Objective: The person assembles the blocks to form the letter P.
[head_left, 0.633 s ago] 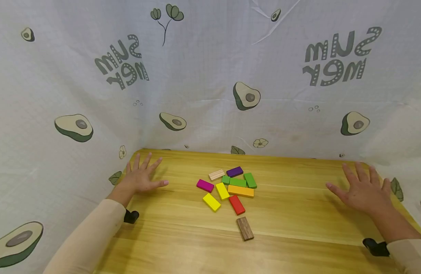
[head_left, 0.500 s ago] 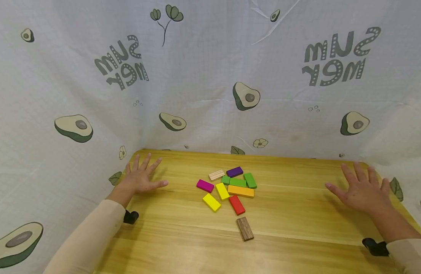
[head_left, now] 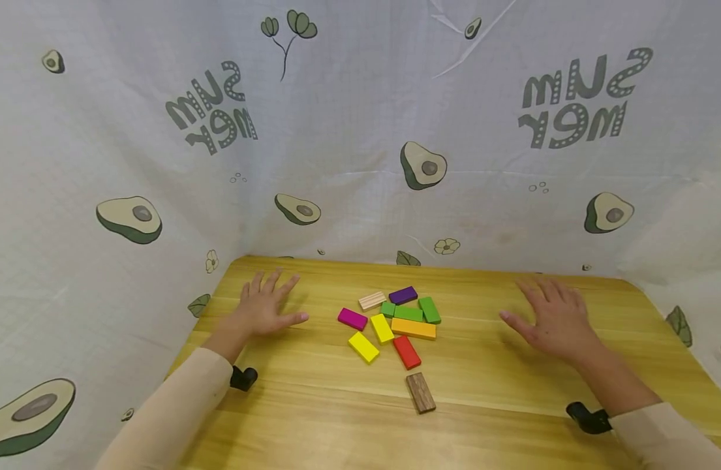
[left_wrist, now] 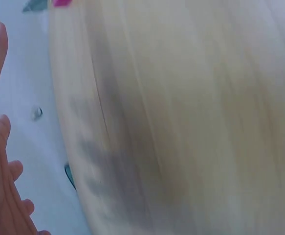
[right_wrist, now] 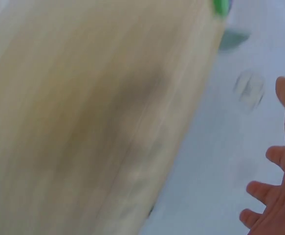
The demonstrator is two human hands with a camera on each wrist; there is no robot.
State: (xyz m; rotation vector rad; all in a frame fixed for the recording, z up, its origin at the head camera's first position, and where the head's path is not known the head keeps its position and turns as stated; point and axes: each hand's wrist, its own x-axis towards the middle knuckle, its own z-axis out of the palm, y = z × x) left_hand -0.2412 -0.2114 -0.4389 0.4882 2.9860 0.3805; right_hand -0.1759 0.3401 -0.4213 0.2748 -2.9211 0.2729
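My left hand is spread over the left part of the wooden table, its fingers apart and holding nothing. The magenta block is the block nearest to it. Over on the right, my right hand hovers with spread fingers and an empty palm. Nearest to that hand are the orange block and an upright-lying green block. Around them in the middle lie two yellow blocks, one of them a yellow block closer to me, a red block and a dark brown block.
At the back of the cluster are a pale wood block, a purple block, a green block and a small green block. A printed white cloth hangs behind and beside the table.
Both hands have moved inward towards the blocks, the right one further to the left than the left one has come right. The blocks lie as before.
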